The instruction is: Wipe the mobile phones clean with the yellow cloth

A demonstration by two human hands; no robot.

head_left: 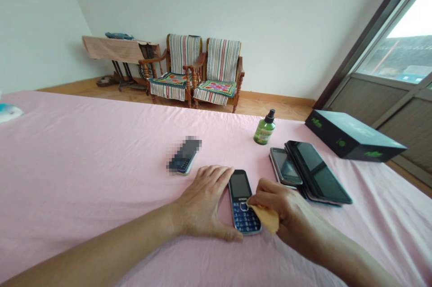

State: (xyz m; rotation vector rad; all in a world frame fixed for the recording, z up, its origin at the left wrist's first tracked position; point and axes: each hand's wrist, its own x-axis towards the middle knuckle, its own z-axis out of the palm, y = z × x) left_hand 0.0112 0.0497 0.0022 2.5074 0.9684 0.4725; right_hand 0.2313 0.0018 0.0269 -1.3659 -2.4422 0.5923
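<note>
A dark blue keypad phone (240, 183) lies face up on the pink bedsheet (118, 197). My left hand (205, 204) braces it from the left, fingertips at its top left corner and thumb by its bottom edge. My right hand (281, 204) is closed on a small yellow cloth (266, 218), pinched against the phone's face near the navigation key. The cloth's loose end hangs over the right side of the keypad. Beyond my left hand lies a second keypad phone (186, 157), partly blurred out.
To the right lie a smaller phone (286, 168) and a large black-screened device (319, 172) on a stack. Behind them stand a green spray bottle (264, 131) and a black box (351, 136). Two wooden chairs (221, 69) and a cloth-covered table (114, 48) are by the far wall.
</note>
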